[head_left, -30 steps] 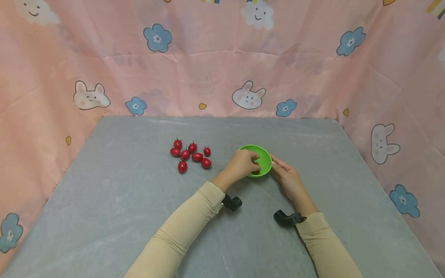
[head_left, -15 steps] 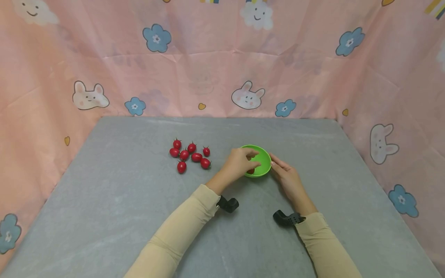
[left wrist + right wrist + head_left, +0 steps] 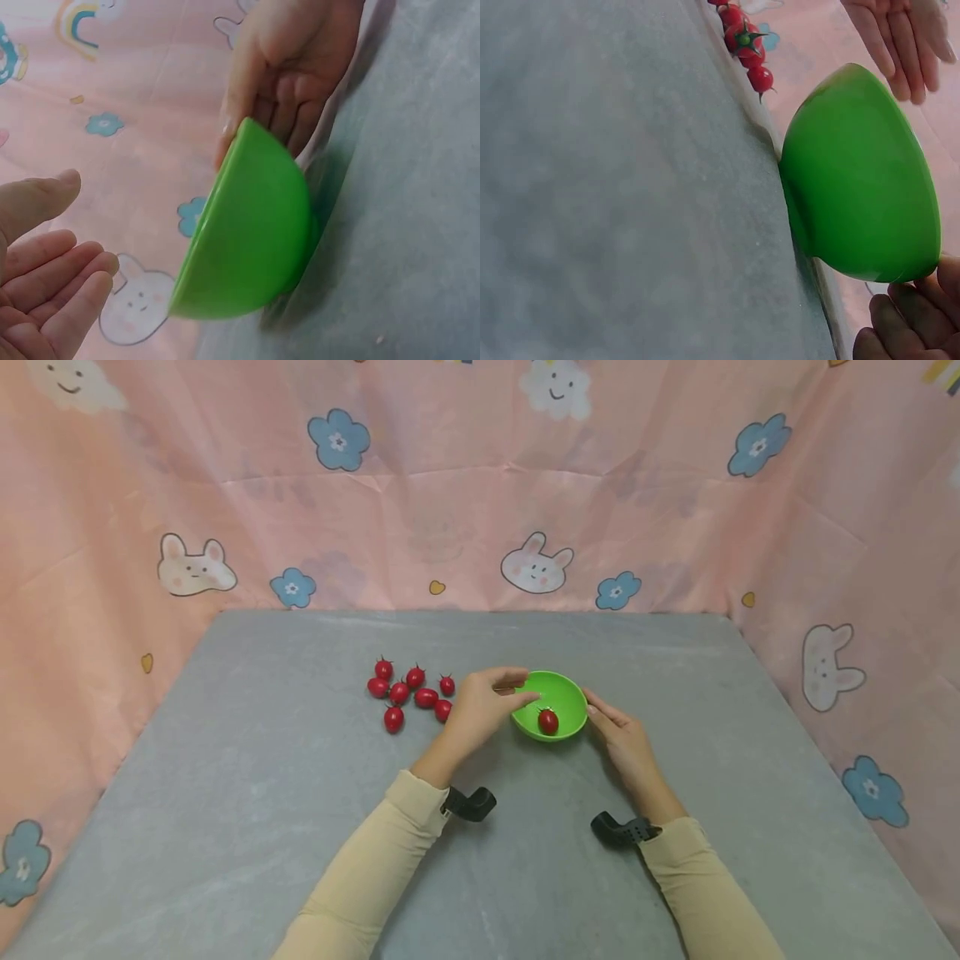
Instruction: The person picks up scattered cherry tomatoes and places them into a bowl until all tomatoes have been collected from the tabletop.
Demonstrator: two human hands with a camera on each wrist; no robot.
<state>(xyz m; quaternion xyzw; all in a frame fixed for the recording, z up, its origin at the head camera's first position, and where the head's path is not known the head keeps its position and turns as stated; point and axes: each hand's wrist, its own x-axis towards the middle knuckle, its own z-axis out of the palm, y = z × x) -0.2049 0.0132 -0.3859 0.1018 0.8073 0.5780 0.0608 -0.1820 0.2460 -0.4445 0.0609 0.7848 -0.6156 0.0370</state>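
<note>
A green bowl [image 3: 567, 703] stands on the grey table with one cherry tomato [image 3: 548, 721] inside it. My right hand [image 3: 628, 750] holds the bowl's right side, thumb at the rim and fingers against the outer wall. At the opposite side, my left hand [image 3: 480, 710] hovers by the rim with thumb and fingers apart and nothing between them. The left wrist view shows that hand's fingers [image 3: 56, 277] loosely extended beside the bowl [image 3: 247, 232]. Left of the bowl lie several more red cherry tomatoes [image 3: 399, 693], one partly hidden behind the left hand.
The grey table [image 3: 225, 760] ends at a pink curtain [image 3: 435, 493] with printed rabbits, flowers and clouds, which also runs down both sides. Each wrist carries a black camera mount [image 3: 474, 804] close above the tabletop.
My left hand has let go of a cherry tomato in the bowl and drawn back left, out over the rim. The right hand has stayed at the bowl's side.
</note>
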